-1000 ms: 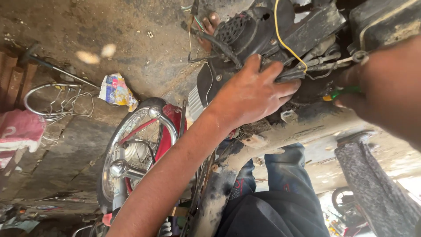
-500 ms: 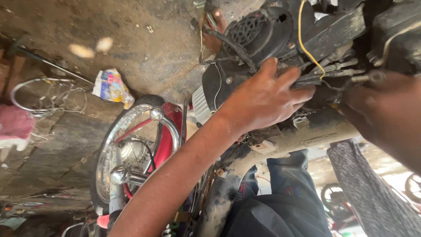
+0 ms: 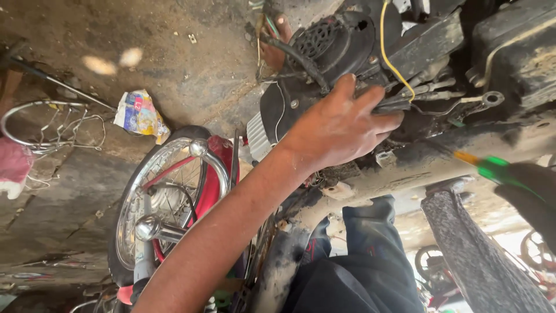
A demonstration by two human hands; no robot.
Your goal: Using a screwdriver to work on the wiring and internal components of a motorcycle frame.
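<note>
A person's left hand (image 3: pixel 341 130) reaches up and to the right from the lower left of the head view, forearm bare and stretched nearly straight, wrist slightly bent back. The hand is curled, its fingers (image 3: pixel 379 104) closed around a bundle of dark cables (image 3: pixel 405 103) just beside the black engine casing (image 3: pixel 330 49) of a motorcycle. The cable bundle runs roughly left to right, its long axis level with the frame tube (image 3: pixel 405 168) below it, and its far end points right toward a metal ring terminal (image 3: pixel 492 98). A yellow wire (image 3: pixel 385 46) drops from the top edge and loops down past the fingertips.

At the right edge, the right hand (image 3: pixel 530 194) shows only in part, dark and blurred; it grips a screwdriver with a green and orange handle (image 3: pixel 483 166). The tool slants up and to the left, its tip aimed at the frame tube.

Below the left forearm stand the spoked front wheel (image 3: pixel 156 197) and the red mudguard (image 3: pixel 217 179). A crumpled wrapper (image 3: pixel 139 116) lies on the dirt floor (image 3: pixel 174 52), well apart.
</note>
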